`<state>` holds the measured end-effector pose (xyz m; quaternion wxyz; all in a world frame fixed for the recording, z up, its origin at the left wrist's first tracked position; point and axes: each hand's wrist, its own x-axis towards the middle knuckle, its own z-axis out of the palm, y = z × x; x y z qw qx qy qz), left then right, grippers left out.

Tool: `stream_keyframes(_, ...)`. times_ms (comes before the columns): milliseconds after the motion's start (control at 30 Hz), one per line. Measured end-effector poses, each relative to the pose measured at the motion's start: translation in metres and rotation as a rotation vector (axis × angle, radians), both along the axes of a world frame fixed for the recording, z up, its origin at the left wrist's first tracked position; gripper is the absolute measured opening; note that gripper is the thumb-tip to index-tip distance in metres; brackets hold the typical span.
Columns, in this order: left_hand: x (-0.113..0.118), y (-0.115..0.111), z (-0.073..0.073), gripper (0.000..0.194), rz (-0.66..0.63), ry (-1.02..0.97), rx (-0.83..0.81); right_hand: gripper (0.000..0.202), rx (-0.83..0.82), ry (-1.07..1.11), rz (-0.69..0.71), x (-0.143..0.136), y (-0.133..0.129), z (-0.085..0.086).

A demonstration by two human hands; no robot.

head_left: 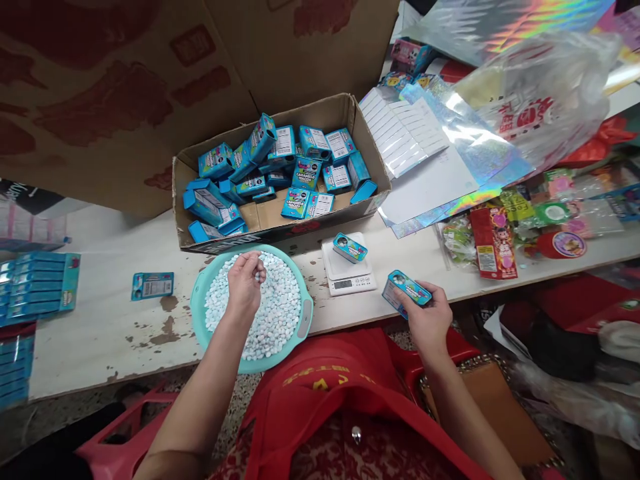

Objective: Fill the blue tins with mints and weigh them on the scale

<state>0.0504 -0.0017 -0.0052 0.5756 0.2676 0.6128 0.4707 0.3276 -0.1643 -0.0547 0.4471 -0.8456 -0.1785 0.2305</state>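
Note:
My left hand (246,283) hovers over a turquoise basin (199,313) filled with small pale candies (273,320). Its fingers are curled together, and what they hold, if anything, is hidden. In my right hand (431,319) is a small blue candy box (407,293), tilted near the table's front edge, with a round opening in its top. Between the two hands stands a white kitchen scale (345,285) with a small display. Another blue candy box (350,248) lies on its plate.
Behind the basin, a low cardboard box (280,230) holds several blue candy boxes. A flat blue pack (153,285) lies left of the basin, with stacked blue boxes (43,287) farther left. Holographic sheets (450,160) and candy packets (493,243) cover the right side.

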Motion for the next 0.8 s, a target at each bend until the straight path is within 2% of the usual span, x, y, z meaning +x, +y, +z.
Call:
stream_keyframes(133,-0.017,-0.007,-0.002,0.019,0.013,0.053,-0.022,0.053,0.016,0.003,-0.019,0.000,0.002,-0.004)
stream_keyframes(300,-0.034,-0.005,0.001,0.027,0.035,-0.035,-0.092,0.054,0.052,0.005,-0.041,0.001,0.004,-0.009)
stream_keyframes(400,-0.044,0.003,0.007,0.026,0.063,-0.035,-0.013,0.053,0.054,-0.001,-0.042,0.000,0.004,-0.007)
stream_keyframes(500,-0.056,0.007,0.007,0.023,0.084,0.124,0.106,0.053,0.059,0.007,-0.048,-0.001,0.004,-0.007)
stream_keyframes(567,-0.065,0.005,0.000,0.022,-0.037,0.318,0.110,0.053,0.076,0.001,-0.066,0.000,0.005,-0.011)
stream_keyframes(667,-0.073,-0.005,-0.014,0.025,-0.348,0.577,0.004,0.053,0.118,-0.049,-0.100,0.004,0.011,-0.024)
stream_keyframes(700,-0.073,-0.008,-0.017,0.027,-0.402,0.643,-0.019,0.053,0.134,-0.079,-0.108,0.006,0.014,-0.030)
stream_keyframes(800,-0.063,-0.013,-0.020,0.028,-0.383,0.781,0.042,0.055,0.165,-0.167,-0.116,0.010,0.022,-0.050)
